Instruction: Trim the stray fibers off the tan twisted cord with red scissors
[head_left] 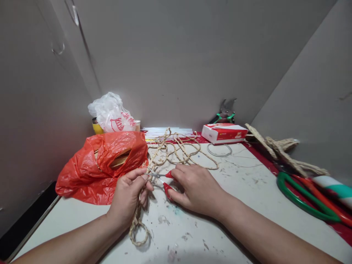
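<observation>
My left hand [130, 192] pinches a braided straw cord [139, 223] near the middle of the table. Below the fingers the cord hangs down to a loop resting on the tabletop; beyond them it runs into loose coils toward the back. Red-handled scissors [168, 187] are in my right hand [196, 187], thumb and fingers through the handles. Their blades are parted and reach the cord right beside my left fingertips. Whether the blades have cut into a strand is too small to tell.
A red plastic bag [82, 172] with straw-coloured material lies to the left, a white plastic bag [110, 110] behind it. At the back are white sticks [170, 131], a red-and-white box [224, 134] and pruning shears [226, 112]. Green-handled scissors [291, 196] and braided pieces [283, 150] lie right.
</observation>
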Available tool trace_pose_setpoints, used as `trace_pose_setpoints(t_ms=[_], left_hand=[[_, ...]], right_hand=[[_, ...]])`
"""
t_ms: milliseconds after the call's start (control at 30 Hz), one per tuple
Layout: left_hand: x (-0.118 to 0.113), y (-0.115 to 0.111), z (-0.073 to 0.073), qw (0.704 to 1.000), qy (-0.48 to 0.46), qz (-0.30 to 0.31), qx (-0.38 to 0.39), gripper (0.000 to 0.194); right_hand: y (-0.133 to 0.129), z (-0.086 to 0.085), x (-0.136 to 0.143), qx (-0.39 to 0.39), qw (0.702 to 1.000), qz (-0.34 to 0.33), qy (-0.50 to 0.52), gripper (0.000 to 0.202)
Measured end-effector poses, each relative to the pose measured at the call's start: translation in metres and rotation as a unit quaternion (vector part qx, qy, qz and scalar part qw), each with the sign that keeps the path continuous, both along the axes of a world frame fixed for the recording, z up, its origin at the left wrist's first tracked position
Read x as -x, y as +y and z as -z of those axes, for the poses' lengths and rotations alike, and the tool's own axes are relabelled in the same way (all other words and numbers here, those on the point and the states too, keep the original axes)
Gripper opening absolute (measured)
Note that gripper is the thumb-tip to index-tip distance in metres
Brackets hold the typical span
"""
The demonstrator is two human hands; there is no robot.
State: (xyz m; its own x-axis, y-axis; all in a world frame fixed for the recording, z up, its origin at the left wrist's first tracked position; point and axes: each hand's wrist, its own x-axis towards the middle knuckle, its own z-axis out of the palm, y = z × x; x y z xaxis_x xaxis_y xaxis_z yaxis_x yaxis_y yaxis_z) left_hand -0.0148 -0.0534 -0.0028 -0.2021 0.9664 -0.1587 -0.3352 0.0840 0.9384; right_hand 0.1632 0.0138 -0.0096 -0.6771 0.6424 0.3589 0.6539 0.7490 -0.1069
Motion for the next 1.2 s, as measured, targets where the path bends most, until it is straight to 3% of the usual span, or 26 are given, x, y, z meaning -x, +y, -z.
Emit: trace_pose_setpoints(t_ms=[433,800,1000,1200], left_hand=[[0.0013,-0.0006,0.0012,0.999,-0.034,0.034,-0.024,0.017],[0.0024,0.0023,0.0027,0.997,-0.052,0.043,-0.038,0.015],[0.0017,0.0004,0.0001,0.998,-0.024,0.041,-0.051,0.015],[0.0023,-0.0013,-0.0006,0.991,-0.096,0.084,-0.039,0.01]], right_hand=[[-0.0003,0.0004,0.0003,0.002,1.0,-0.023,0.02,0.021],[0.0013,0.0049,-0.0002,0.015,0.999,-0.043,0.018,0.032],[0.0033,0.0059,-0.0028,0.014,0.997,-0.037,0.071,0.022],[0.002,0.0042,-0.0019,0.029,0.997,-0.035,0.06,0.017]])
